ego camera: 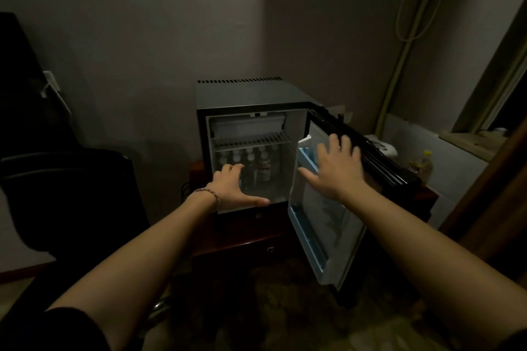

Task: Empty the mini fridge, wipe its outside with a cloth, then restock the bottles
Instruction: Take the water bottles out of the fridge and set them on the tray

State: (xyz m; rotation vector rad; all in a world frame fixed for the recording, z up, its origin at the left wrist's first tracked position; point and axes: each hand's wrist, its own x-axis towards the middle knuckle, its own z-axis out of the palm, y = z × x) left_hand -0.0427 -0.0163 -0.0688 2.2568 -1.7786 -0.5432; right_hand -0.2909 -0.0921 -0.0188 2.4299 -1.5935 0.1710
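A black mini fridge (245, 94) is sitting on a dark reddish wooden cabinet (245, 239) in a dim corner, and its door (322, 208) is standing swung wide open to the right, showing a white liner with pale blue shelf rails. Inside, a white wire shelf (253, 139) is spanning the upper part, and below it a row of bottles (256, 165) with light caps is standing upright on the fridge floor; they are wearing labels, one with a reddish band, but the writing is too dark and blurred to read. The left hand (236, 188), a braided band at its wrist, is reaching into the lower compartment with thumb spread out along the front edge and fingers extended toward the leftmost bottles; whether the fingertips are touching a bottle cannot be told, and it is gripping nothing that shows. The right hand (333, 168) is hovering with fingers spread apart and straight in front of the open door's upper inner edge, clasping nothing; whether it is touching the door is unclear. A black office chair (65, 194) is standing to the left of the cabinet. To the right, behind the door, a bottle with a yellow cap (425, 164) is standing beside a pale ledge, its label unreadable.
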